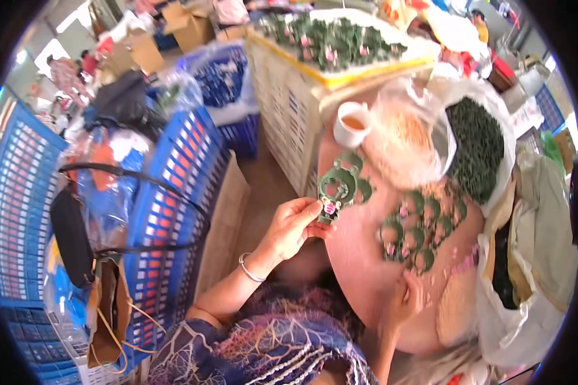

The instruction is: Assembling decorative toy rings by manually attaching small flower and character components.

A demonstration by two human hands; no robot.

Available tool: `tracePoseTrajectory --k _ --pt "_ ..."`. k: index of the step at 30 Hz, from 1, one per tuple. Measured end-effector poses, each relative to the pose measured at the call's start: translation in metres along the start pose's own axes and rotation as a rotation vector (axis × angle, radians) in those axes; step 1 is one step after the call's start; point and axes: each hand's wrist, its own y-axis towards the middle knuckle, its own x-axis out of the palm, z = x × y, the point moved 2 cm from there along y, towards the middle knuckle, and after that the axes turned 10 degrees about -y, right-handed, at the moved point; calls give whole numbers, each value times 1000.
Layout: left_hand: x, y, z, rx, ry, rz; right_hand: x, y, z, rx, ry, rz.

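Observation:
My left hand (289, 230) is closed on a green bear-shaped plastic piece (338, 184) with a round opening and a small pink-and-white figure at its lower end. It is held upright over the left edge of a round pinkish table (359, 256). Behind it, partly hidden, are similar green parts. My right hand (407, 300) is low at the table's near side, its fingers drawn together; whatever they may hold is too small to make out. Just beyond those fingertips lies a cluster of green bear-shaped pieces (412, 239), some with pink details.
A white cup of brownish drink (351, 126) stands at the table's far edge, beside a clear bag of pale small parts (404, 131) and a bag of dark green parts (478, 147). A crate stack (289, 102) bears more green pieces. Blue baskets (164, 237) stand left.

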Motion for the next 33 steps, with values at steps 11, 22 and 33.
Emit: tracePoseTrajectory --k 11,22,33 --pt "24 167 195 495 436 -93 3 -11 4 14 52 -39" --pt "-18 333 310 616 735 257 9 -11 14 -15 -1 43" --pt "-31 339 293 607 932 233 -5 4 -13 -12 -49 11"
